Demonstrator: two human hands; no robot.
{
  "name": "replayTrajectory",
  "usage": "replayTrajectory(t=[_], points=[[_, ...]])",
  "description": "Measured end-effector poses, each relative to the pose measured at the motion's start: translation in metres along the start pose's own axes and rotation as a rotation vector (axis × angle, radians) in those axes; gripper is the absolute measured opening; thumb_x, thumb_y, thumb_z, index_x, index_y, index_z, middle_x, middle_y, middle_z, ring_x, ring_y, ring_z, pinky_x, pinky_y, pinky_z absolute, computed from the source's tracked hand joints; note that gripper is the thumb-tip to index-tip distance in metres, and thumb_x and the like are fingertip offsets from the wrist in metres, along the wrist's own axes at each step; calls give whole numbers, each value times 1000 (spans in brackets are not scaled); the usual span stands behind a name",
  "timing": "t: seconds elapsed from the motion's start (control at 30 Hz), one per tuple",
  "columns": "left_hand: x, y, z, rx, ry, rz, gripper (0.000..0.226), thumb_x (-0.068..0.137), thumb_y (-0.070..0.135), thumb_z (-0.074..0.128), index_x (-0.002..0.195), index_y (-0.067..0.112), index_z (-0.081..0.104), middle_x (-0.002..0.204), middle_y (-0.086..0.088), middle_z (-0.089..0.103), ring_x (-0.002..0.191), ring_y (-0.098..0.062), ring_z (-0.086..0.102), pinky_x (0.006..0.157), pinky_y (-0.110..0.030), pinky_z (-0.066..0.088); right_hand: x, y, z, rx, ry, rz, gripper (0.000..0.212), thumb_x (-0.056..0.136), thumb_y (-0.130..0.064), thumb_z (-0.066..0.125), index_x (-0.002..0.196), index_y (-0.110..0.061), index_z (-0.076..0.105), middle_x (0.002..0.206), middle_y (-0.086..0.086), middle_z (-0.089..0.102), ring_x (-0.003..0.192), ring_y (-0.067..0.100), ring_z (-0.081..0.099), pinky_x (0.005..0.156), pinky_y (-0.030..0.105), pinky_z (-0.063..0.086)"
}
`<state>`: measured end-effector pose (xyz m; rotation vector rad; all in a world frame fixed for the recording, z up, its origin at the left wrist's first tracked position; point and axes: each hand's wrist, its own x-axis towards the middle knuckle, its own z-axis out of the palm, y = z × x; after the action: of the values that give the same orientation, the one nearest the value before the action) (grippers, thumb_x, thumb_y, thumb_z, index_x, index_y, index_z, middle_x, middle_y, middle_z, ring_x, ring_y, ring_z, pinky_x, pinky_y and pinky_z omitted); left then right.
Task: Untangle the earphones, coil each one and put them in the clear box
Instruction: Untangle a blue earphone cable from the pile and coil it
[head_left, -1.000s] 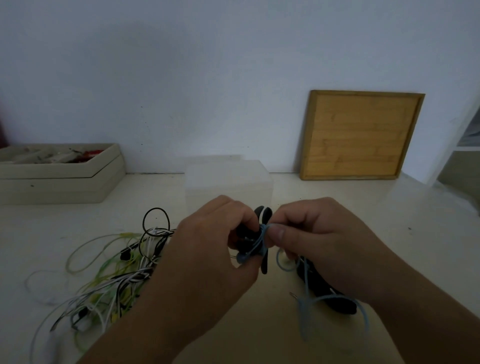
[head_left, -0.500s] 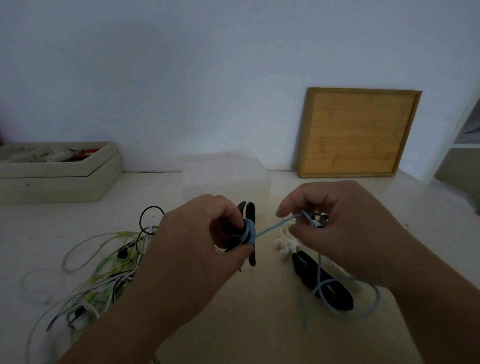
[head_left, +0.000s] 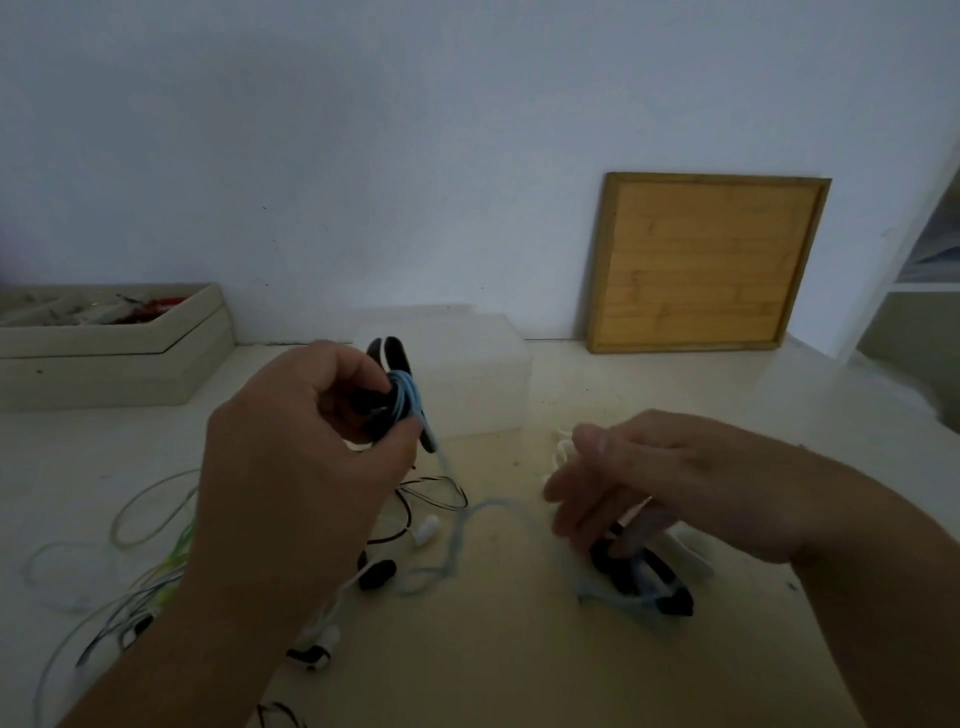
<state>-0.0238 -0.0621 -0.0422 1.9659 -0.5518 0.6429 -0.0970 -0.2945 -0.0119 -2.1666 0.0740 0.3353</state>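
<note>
Head view. The left hand (head_left: 291, 462) is being held raised in front of the clear box (head_left: 470, 387), its thumb and fingers clamped on a black earphone bundle (head_left: 387, 395) that has a light blue cable (head_left: 408, 397) wound around its middle. The top of the bundle is showing against the left front of the box. The free length of the blue cable is hanging from the bundle and trailing across the table (head_left: 519, 649) in front of the box, running rightward under the right hand (head_left: 670, 483).

The right hand is hovering to the right of and nearer than the box, fingers loosely curled and blurred; whether it is pinching the cable cannot be told. Beneath it, a second black bundle (head_left: 654, 582) is lying on the table, crossed by the blue cable.

To the left of and nearer than the box, a tangle of green, white and black earphones (head_left: 150, 582) is lying spread on the table. A wooden tray (head_left: 706, 265) is leaning against the wall, right of and behind the box. A pale storage case (head_left: 109, 358) is sitting far left of the box.
</note>
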Motion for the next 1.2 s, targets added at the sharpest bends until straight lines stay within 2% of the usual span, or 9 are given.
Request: replayTrajectory(t=[0.33, 0.43, 0.57, 0.73, 0.83, 0.93, 1.0, 1.07, 1.2], points=[[-4, 5, 4, 25, 4, 35, 22, 70, 27, 76, 87, 23, 62, 82, 10, 65, 75, -8, 66, 69, -28, 58, 12, 6, 6, -460, 502, -106, 55, 92, -60, 40, 86, -17, 75, 80, 1, 73, 70, 12, 67, 70, 32, 54], [-5, 9, 5, 36, 1, 53, 22, 71, 27, 77, 88, 22, 63, 81, 9, 65, 74, -9, 65, 67, -29, 58, 9, -7, 21, -190, 246, -276, 48, 77, -69, 52, 109, -38, 67, 101, -22, 70, 91, -10, 63, 79, 12, 47], [-6, 11, 5, 29, 4, 36, 23, 70, 31, 74, 88, 21, 63, 81, 8, 66, 73, -9, 65, 65, -28, 57, 12, -7, 35, -319, -118, -243, 66, 69, -53, 82, 128, -47, 52, 121, -25, 63, 112, -11, 56, 102, 22, 45], [-5, 7, 5, 27, 21, -9, 24, 69, 33, 72, 88, 20, 64, 81, 7, 66, 73, -7, 65, 67, -22, 55, 12, -9, 31, -209, -192, -338, 11, 92, -26, 66, 100, -28, 73, 104, -13, 72, 101, 0, 65, 93, 21, 49], [-4, 2, 5, 74, 36, -52, 24, 70, 32, 74, 88, 20, 64, 82, 5, 67, 73, -7, 64, 64, -14, 47, 9, -5, 24, 71, -160, -326, 19, 89, -17, 59, 83, -25, 76, 94, 3, 76, 103, 19, 69, 98, 38, 49], [-3, -5, 6, 128, 50, -102, 24, 71, 27, 79, 88, 22, 63, 85, 3, 68, 75, -10, 65, 63, -12, 43, 9, -1, 9, 591, -9, -178, 30, 80, -32, 68, 81, -3, 74, 58, 9, 50, 54, 24, 56, 77, 43, 54], [-3, -8, 7, 158, 52, -115, 25, 71, 25, 80, 88, 22, 63, 86, 3, 67, 75, -10, 65, 63, -11, 42, 7, 3, -6, 802, 21, -60, 61, 74, -57, 62, 87, 1, 74, 55, 3, 29, 42, 14, 28, 55, 33, 32], [-3, -9, 8, 168, 46, -122, 25, 71, 24, 81, 88, 21, 63, 86, 2, 67, 76, -13, 65, 64, -13, 44, 3, 8, -22, 841, -7, -60, 70, 62, -64, 73, 91, -1, 74, 56, -1, 25, 40, 9, 20, 52, 30, 17], [-2, -11, 7, 191, 66, -131, 25, 71, 23, 82, 88, 20, 64, 86, 1, 68, 76, -17, 66, 63, -13, 43, -8, 22, -35, 571, -154, -137, 51, 50, -40, 95, 78, -4, 72, 50, 0, 33, 40, 8, 25, 41, 21, 27]])
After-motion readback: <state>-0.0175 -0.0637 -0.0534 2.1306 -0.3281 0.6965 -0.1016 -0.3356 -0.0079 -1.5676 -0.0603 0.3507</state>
